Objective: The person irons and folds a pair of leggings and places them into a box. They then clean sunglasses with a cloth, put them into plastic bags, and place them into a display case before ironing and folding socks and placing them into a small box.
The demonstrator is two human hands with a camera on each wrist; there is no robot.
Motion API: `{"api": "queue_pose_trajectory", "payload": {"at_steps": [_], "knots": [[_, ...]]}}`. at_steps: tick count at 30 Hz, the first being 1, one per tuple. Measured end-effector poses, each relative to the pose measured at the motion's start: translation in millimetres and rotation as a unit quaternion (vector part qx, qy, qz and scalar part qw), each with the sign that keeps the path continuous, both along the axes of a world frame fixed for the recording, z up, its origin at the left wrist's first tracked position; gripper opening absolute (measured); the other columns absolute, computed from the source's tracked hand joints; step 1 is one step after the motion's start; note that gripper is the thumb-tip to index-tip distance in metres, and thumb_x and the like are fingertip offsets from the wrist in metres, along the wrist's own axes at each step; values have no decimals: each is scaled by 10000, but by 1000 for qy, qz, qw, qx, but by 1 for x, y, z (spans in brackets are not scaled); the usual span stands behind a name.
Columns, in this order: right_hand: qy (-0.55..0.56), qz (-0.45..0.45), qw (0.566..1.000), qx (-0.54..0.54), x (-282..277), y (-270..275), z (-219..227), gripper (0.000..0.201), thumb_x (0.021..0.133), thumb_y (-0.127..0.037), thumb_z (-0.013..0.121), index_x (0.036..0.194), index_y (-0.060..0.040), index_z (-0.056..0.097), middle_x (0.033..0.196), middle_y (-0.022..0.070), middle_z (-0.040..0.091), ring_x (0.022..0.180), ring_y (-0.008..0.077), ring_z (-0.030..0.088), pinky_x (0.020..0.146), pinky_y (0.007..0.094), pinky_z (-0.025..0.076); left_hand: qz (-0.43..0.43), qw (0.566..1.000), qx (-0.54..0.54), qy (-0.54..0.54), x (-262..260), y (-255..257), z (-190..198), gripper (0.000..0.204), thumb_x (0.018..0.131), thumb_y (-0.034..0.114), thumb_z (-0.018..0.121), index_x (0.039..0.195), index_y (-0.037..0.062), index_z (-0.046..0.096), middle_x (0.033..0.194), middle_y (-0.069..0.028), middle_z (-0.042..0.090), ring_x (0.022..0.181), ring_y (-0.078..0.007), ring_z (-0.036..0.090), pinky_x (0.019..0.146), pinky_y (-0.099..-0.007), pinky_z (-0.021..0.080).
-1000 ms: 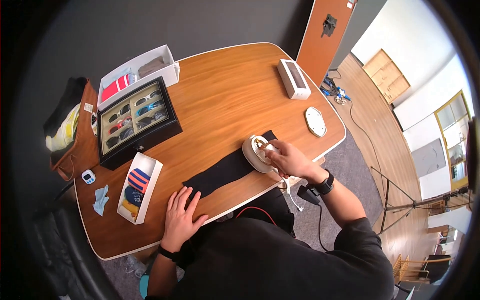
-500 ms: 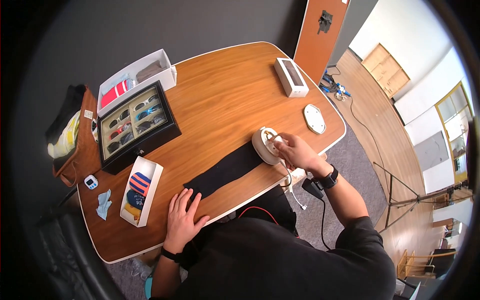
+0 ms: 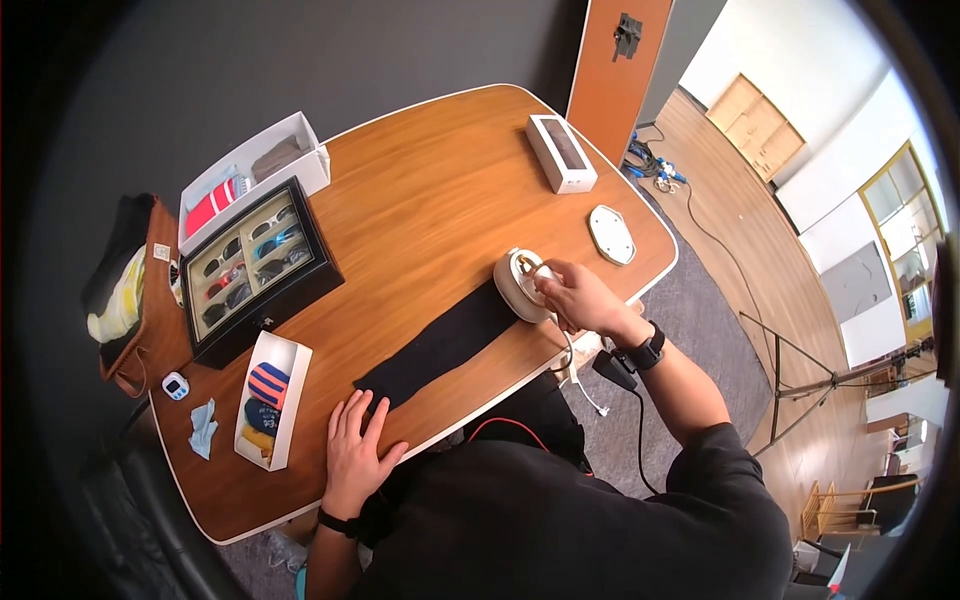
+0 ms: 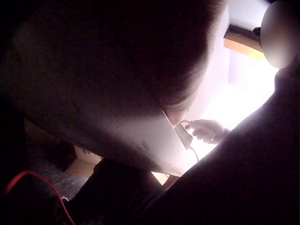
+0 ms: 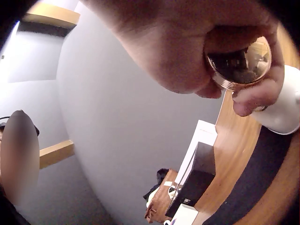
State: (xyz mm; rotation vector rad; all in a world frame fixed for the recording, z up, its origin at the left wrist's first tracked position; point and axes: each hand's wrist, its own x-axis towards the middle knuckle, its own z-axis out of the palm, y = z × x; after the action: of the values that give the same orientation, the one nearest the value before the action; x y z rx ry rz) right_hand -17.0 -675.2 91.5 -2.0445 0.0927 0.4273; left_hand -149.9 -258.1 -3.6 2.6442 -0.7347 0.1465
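Note:
A long black cloth [image 3: 440, 345] lies flat on the table. At its right end stands a white oval appliance [image 3: 512, 290] with a cord, covering that end of the cloth. My right hand [image 3: 590, 300] grips the appliance from above; the right wrist view shows the fingers curled round its shiny gold-coloured knob [image 5: 241, 63]. My left hand [image 3: 357, 455] rests with spread fingers at the cloth's left end, fingertips on the cloth's edge. In the left wrist view the right hand [image 4: 208, 130] appears small and overexposed beside the appliance.
On the left stand a glasses case [image 3: 262, 262], a white box of folded cloth [image 3: 315, 165], a narrow box of rolled items [image 3: 290, 410], a small timer [image 3: 175, 386] and a brown bag [image 3: 160, 290]. A windowed box [image 3: 572, 180] and white plate [image 3: 612, 236] lie right.
My right hand has slid the white appliance rightward over the cloth's far end, which showed beyond it earlier. My left hand stays at the near end. The head view has shifted slightly.

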Motion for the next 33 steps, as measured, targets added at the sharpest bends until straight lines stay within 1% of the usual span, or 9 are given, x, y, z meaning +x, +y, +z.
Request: {"api": "queue_pose_trajectory", "payload": {"at_steps": [3,7,17,28,29,30,31,32,33], "knots": [[33,-14,999,9,4,-8,4,378,1121,-297,561,1331,14,604,758,40,615,509,116,606,440,275,494,-2,1000,4,-2,0,1,0,716,903,391,805,1488,41,588,1529,-231,513,1455,-420,469,1236,-583,338],[6,-123,992,17,16,-44,9,305,1118,-302,578,1172,-10,649,757,49,624,490,128,580,428,289,476,-2,1000,-2,4,0,2,-2,744,874,337,819,1505,34,569,1546,-237,494,1465,-440,447,1236,-580,336],[-26,-204,979,-5,51,-158,23,332,1086,-317,611,1087,5,691,723,63,632,504,148,598,420,300,464,-4,1000,8,9,0,2,-1,765,878,349,817,1523,36,550,1547,-248,485,1463,-444,448,1233,-595,334],[-17,-151,988,-17,67,-183,17,373,1120,-344,563,1067,2,690,703,26,626,523,113,596,462,275,488,2,1000,16,15,0,1,-1,756,889,367,812,1527,53,557,1556,-237,487,1476,-425,446,1238,-591,333],[-2,-173,979,-108,71,-179,20,406,1118,-363,561,1097,19,694,720,70,668,542,224,643,536,359,556,6,1000,18,12,-1,1,0,746,888,382,814,1516,60,571,1547,-226,498,1473,-411,455,1237,-585,340],[-114,-157,936,-293,74,-184,7,390,1103,-358,585,1120,15,695,779,121,698,627,306,675,625,412,579,14,1000,22,16,-2,2,1,746,888,382,814,1516,60,571,1547,-226,498,1473,-411,455,1237,-585,340],[-225,-135,847,-462,76,-188,-5,379,1089,-353,608,1143,12,695,838,171,727,711,389,707,714,466,603,11,1000,22,15,-1,1,1,743,890,378,814,1517,61,572,1548,-224,498,1472,-410,457,1237,-585,340],[-433,-159,731,-504,64,-161,-1,332,1040,-300,671,1184,-1,691,991,250,735,930,477,702,869,519,575,4,1000,21,13,0,1,1,740,892,375,815,1517,61,572,1549,-222,498,1471,-409,459,1237,-586,340],[-455,-146,727,-493,53,-138,10,337,1005,-251,708,1237,-8,676,1063,247,728,1025,428,705,897,500,566,5,1000,23,13,0,1,2,740,892,375,815,1517,61,572,1549,-222,498,1471,-409,459,1237,-586,340]]}}
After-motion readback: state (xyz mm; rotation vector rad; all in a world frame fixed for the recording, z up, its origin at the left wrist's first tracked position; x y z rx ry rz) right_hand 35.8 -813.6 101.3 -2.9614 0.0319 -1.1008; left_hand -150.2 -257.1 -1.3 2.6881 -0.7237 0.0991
